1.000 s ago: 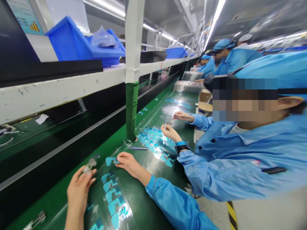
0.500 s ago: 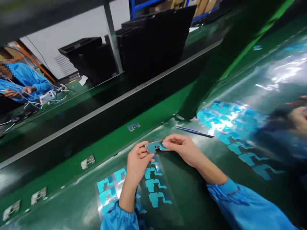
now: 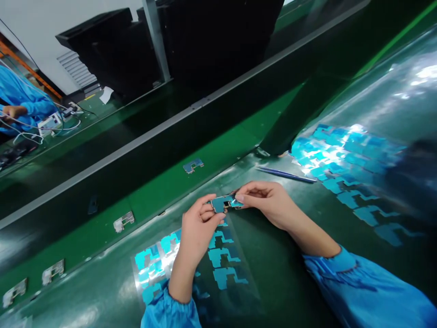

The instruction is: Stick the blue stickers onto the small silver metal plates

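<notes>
My left hand (image 3: 196, 232) grips the left end of a small circuit board (image 3: 218, 205), thumb below and fingers behind it. A blue film cut to an irregular outline covers the board's face. At the other end, my right hand (image 3: 271, 202) pinches the board's right tip, where the film catches the light; whether its fingertips hold film, board or both, I cannot tell. Below my hands lies a clear sheet (image 3: 244, 296) bearing several blue film pieces (image 3: 223, 278), partly hidden by my left forearm. A pair of dark blue tweezers (image 3: 287, 174) rests beyond my right hand.
Another sheet of blue film pieces (image 3: 355, 166) spreads at the right. Along the green ledge (image 3: 153, 200) lie a blue-covered board (image 3: 193, 166) and several bare metallic boards (image 3: 123, 222). A co-worker in blue sleeves (image 3: 20, 98) sits across, near cables and a white device (image 3: 51, 124).
The camera view has shifted, moving the background up and left. Both hands still hold the board, which has tilted slightly. The co-worker's hand at the right edge has left view.
</notes>
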Demonstrator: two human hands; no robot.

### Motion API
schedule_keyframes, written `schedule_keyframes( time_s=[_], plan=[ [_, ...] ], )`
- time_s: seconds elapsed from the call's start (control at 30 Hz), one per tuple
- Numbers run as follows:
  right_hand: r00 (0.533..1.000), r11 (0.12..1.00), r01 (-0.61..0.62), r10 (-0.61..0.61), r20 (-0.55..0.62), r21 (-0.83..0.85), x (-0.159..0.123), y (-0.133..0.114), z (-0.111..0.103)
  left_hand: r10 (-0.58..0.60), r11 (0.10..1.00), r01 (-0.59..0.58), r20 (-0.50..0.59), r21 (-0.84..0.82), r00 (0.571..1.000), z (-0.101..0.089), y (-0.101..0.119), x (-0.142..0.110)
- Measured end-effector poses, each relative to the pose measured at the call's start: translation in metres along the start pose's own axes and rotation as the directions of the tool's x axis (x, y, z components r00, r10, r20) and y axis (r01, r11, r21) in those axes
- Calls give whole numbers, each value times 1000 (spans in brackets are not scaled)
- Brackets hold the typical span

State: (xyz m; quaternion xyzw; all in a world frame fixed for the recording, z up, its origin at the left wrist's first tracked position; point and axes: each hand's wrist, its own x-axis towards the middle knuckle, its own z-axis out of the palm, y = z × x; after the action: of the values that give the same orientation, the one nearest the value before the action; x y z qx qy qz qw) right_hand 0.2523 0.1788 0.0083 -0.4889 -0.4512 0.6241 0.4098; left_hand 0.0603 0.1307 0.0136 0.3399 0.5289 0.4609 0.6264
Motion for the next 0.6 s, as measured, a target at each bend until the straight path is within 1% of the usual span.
schedule_keyframes(
  time_s=[0.23,0.4,0.6],
  plan=[
    [1000,1000,21,-21,-9,-15,1,2,0,17,999,-16,-24,37,1000,0,-3,1],
    [999,999,40,-40,-11,-35,1,-1,1,10,1000,-9,-28,20,1000,1,-3,1],
    [1000,999,23,-23,-16,-37,0,-3,2,27,999,-26,-22,33,999,2,0,0]
  ],
)
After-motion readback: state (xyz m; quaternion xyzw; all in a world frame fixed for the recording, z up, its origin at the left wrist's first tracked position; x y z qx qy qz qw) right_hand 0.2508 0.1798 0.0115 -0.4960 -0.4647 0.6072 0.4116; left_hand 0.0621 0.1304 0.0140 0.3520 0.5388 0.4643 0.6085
